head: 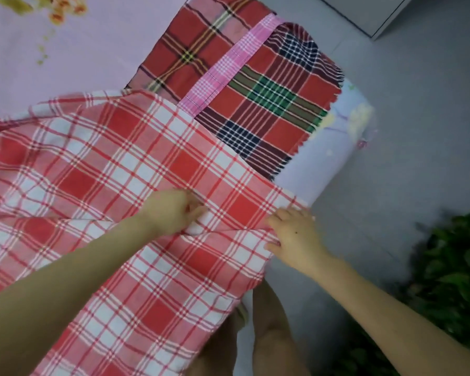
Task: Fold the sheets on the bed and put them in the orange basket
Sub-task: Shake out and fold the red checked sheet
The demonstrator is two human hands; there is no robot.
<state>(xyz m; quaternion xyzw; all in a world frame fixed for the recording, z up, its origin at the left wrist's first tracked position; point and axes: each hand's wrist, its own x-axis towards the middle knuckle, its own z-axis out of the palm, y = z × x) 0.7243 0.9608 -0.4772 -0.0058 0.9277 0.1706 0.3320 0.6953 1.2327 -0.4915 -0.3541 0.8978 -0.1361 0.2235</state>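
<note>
Left hand (174,210) pinches a fold of the checked sheet (114,158), right hand (293,234) grips its hem at the bed (323,164) edge; looks limp, light, so take corners.

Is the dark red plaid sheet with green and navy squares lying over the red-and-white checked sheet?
No, the red-and-white checked sheet covers the near edge of the dark red plaid sheet.
</note>
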